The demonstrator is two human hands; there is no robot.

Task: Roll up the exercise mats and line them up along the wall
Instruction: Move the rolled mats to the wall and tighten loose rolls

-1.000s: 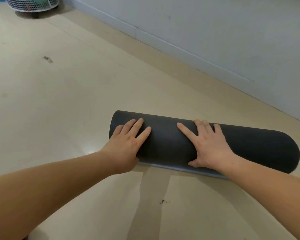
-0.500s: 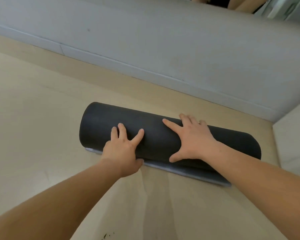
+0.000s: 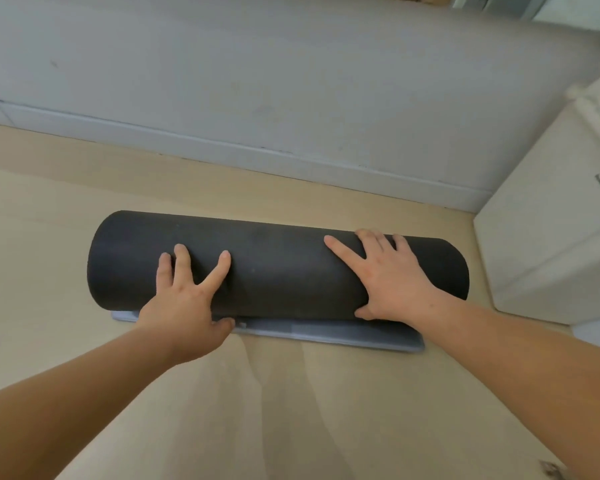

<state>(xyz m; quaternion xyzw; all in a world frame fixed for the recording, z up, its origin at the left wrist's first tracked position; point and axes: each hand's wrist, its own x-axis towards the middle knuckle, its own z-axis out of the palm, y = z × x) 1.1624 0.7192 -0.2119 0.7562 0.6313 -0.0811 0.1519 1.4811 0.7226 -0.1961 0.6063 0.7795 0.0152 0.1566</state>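
head view: mat, dark and rolled nearly to its end, lies on the floor with its long axis roughly parallel to the wall. it is near the skirting but apart from it, with a strip of bare floor between. a short grey flap, the last unrolled part, lies flat on the floor under the near side of the roll.

left hand rests on the near face of the roll toward its left end. its fingers are straight and spread and its thumb is low beside the flap. it is open and presses, clasping nothing. right hand lies flat higher on the roll toward the right end, fingers reaching over the crown and thumb at the lower front. it too is open and pressing, not gripping.

the hands are set well apart, probably so that the push spreads along the roll and both ends turn together, which would keep the coil from skewing into a cone. flat palms suit rolling, since a closed grasp would stop the roll from turning.

a pale box stands just beside the mat's right end against the wall and limits travel to that side.

judged stage: the rolling is almost done. the flap has yet to be taken up, and the roll has yet to be brought against the skirting.
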